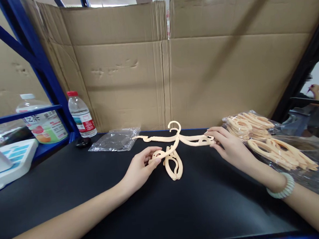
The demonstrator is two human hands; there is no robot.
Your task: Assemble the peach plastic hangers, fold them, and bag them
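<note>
Cream hangers (174, 142) between both hands; spares' bag (270, 141) just right.

A folding hanger (174, 140) lies between the left hand (141, 168) and right hand (229, 147). Bagged hangers (270, 141) sit right of the right hand; an empty bag (115, 139) and a bottle (81, 114) lie behind-left of the left hand.

Cream plastic folding hangers (177, 142) lay flat on the black worktop. One lay unfolded, its hook at 12 o'clock and its arms spread toward 9 and 3 o'clock. A second crossed it, one arm running toward 8 o'clock. A looped piece (173, 166) lay at 6 o'clock, touching the others.
</note>
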